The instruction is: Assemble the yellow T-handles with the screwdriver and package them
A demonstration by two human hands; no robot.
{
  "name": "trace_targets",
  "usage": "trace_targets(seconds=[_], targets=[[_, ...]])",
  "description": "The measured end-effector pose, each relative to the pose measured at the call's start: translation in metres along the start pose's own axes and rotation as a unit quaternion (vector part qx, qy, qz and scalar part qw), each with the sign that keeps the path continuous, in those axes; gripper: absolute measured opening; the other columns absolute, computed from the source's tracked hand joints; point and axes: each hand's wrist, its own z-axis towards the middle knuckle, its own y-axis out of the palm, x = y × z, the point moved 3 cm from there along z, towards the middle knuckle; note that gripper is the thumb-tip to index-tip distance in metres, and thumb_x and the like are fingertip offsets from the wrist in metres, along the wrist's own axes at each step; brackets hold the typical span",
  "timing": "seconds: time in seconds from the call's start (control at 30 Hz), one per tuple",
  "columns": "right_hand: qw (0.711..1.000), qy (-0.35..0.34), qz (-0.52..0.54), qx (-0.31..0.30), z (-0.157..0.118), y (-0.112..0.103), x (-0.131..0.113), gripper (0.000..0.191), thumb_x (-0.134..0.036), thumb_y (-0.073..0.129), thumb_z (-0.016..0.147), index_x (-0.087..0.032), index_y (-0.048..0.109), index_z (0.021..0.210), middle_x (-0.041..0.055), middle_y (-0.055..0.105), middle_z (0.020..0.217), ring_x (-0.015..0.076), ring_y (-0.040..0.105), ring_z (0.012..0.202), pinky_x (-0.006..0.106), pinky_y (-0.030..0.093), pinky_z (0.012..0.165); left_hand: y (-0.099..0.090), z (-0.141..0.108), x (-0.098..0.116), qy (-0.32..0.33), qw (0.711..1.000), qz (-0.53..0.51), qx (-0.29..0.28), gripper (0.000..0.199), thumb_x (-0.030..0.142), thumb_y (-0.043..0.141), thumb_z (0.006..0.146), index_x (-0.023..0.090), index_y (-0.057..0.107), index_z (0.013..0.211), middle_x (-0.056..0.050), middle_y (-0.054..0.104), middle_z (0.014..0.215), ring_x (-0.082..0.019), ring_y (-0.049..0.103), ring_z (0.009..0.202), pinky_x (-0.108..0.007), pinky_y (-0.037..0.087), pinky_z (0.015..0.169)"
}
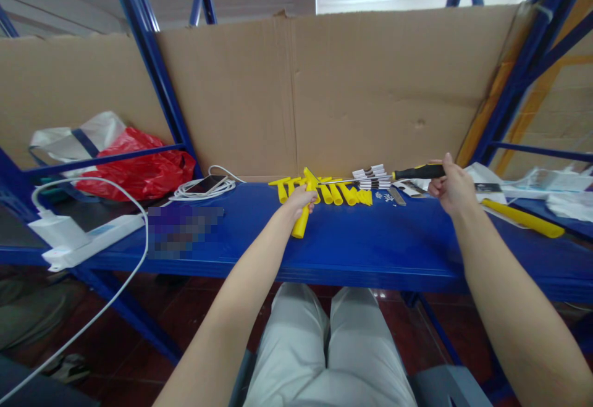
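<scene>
My left hand (303, 202) is wrapped round a yellow T-shaped handle (301, 224), whose head points up and away. In my right hand (451, 188) is a black and yellow screwdriver (417, 172), held by the end of its grip. Its long metal shaft runs left, and the tip is at the head of the yellow handle. Behind my left hand lies a row of several more yellow handles (337, 193). Small striped black-and-white pieces (373, 177) are stacked to their right. Tiny metal parts (385, 197) lie beside a small flat metal piece (397, 196).
On the blue table (370, 240), a power strip (102, 240), red bag (139, 166), coiled white cable (199, 189) and phone (209, 183) are at left. A long yellow object (523, 217) lies at right. Cardboard (370, 86) stands behind.
</scene>
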Motion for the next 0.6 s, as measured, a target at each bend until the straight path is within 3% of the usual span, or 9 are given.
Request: trace_targets(seconds=[0.23, 0.43, 0.6], targets=[[0.998, 0.069, -0.003, -0.011, -0.0045, 0.0018, -0.0014, 0.047, -0.063, 0.066, 0.077, -0.016, 0.063, 0.078, -0.0054, 0.039, 0.039, 0.0087, 0.039, 0.032, 0.017, 0.031, 0.031, -0.0025, 0.0018, -0.0012, -0.002, 1.000, -0.006, 0.009, 0.023, 0.001, 0.053, 0.073, 0.021, 0.041, 0.072, 0.011, 0.039, 0.045, -0.004, 0.035, 0.033, -0.018, 0.028, 0.042], [0.992, 0.114, 0.043, -0.040, -0.0048, 0.0033, -0.0028, 0.037, -0.040, 0.058, 0.092, -0.018, 0.049, 0.064, -0.0007, 0.053, 0.053, 0.0087, 0.055, 0.048, 0.017, 0.048, 0.048, -0.0029, 0.0012, -0.0008, -0.002, 1.000, -0.004, 0.016, 0.026, 0.001, 0.056, 0.073, 0.020, 0.040, 0.067, 0.011, 0.039, 0.045, -0.003, 0.033, 0.033, -0.018, 0.028, 0.041], [0.994, 0.081, 0.059, -0.045, -0.0029, 0.0020, -0.0023, 0.033, -0.036, 0.071, 0.082, -0.019, 0.047, 0.067, -0.0047, 0.047, 0.051, 0.0069, 0.044, 0.043, 0.016, 0.039, 0.040, -0.0027, 0.0013, -0.0011, -0.004, 1.000, -0.011, 0.016, 0.025, 0.000, 0.055, 0.072, 0.020, 0.041, 0.069, 0.011, 0.039, 0.045, -0.004, 0.034, 0.033, -0.018, 0.028, 0.041]])
